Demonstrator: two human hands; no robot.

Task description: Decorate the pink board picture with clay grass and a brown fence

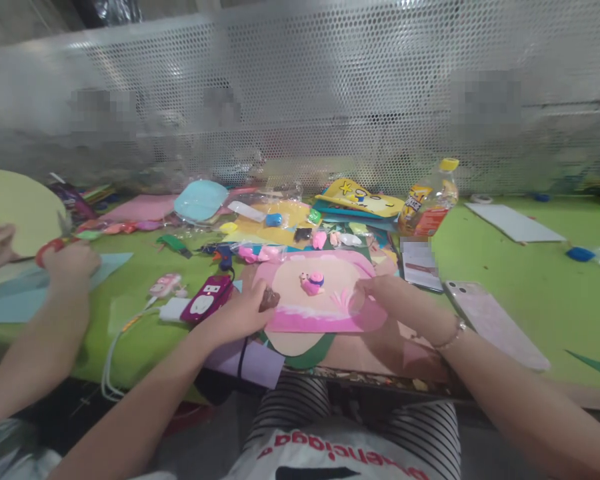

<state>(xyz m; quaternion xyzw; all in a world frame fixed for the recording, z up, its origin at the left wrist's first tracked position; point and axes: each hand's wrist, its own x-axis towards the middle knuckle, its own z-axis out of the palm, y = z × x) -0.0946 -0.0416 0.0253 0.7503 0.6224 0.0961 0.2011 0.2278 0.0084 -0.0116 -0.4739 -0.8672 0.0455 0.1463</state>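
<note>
A pink card [330,325] with a cream middle lies before me, with a pink clay snail [314,283] with a purple band on it and pink grass-like strokes at its lower right. My left hand [247,310] is closed at the card's left edge, with a dark brown lump of clay [269,299] at its fingers. My right hand [387,299] grips the card's right edge, thumb on top and the other fingers mostly hidden. Under the card show a cream and a green paper shape [310,353].
Left of me, another person's hand [73,263] works red-handled scissors beside yellow paper [25,213]. Around lie a purple box [207,299], a white cable [111,360], bagged clay [260,253], a drink bottle [427,203] and a phone [497,323]. A perforated metal screen [300,100] stands behind.
</note>
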